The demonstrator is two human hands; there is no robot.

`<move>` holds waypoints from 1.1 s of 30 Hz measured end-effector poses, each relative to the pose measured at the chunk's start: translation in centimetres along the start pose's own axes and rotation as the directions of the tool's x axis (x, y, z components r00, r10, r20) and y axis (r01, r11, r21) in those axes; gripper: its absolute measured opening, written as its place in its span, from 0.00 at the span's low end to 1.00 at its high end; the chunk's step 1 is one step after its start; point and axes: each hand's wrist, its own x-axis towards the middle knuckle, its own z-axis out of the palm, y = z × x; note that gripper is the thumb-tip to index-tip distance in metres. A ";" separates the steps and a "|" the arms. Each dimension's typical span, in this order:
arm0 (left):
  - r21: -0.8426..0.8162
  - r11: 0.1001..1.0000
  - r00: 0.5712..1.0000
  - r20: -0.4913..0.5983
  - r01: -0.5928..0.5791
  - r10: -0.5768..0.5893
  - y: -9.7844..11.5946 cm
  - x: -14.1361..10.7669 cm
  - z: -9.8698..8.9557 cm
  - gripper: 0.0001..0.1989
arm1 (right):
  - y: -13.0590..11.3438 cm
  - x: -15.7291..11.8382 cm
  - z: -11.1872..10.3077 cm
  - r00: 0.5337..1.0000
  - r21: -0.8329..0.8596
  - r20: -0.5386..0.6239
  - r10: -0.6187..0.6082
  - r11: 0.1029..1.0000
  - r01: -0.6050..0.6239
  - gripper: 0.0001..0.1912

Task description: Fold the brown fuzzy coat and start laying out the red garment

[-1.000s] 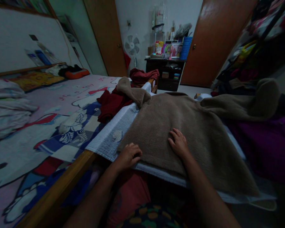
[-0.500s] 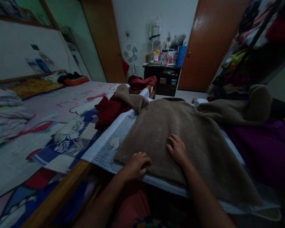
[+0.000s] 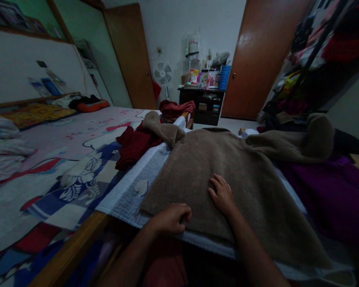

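A brown fleecy sweater (image 3: 203, 167) lies spread flat before me, its sleeves stretched out to both sides. My right hand (image 3: 221, 193) rests on the middle of its lower body, palm down with the fingers apart. By the lower left hem is my left hand (image 3: 172, 218), its fingers loosely curled and a gap showing between thumb and forefinger. Nothing shows in that gap. A white quilted cloth (image 3: 119, 203) lies under the sweater. Dark red folded clothing (image 3: 134, 145) sits beside the left sleeve.
On the left is a bed with a printed sheet (image 3: 107, 115) and a wooden edge (image 3: 74, 243). Purple cloth (image 3: 332, 191) lies to the right. A dark cabinet (image 3: 202, 115), a fan (image 3: 162, 73) and a brown door (image 3: 248, 59) stand farther back.
My left hand's fingers have curled more, near the hem. The right hand keeps its place on the sweater. The view has shifted slightly.
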 end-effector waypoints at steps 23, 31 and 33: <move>0.466 0.651 0.795 -0.443 0.600 -0.415 -3.3 5.2 -4.6 0.33 | -1.2 0.6 -1.4 0.984 -0.129 0.153 0.095 0.989 -0.075 0.31; 0.406 0.892 0.966 -0.232 0.201 -0.112 -0.3 13.1 -5.7 0.23 | 0.5 7.8 -4.9 0.950 -0.193 0.283 0.130 0.978 -0.076 0.17; 0.361 0.922 0.970 -0.238 0.142 -0.056 0.1 15.2 -4.9 0.23 | 1.4 9.7 -4.4 0.951 -0.205 0.262 0.165 0.972 -0.112 0.15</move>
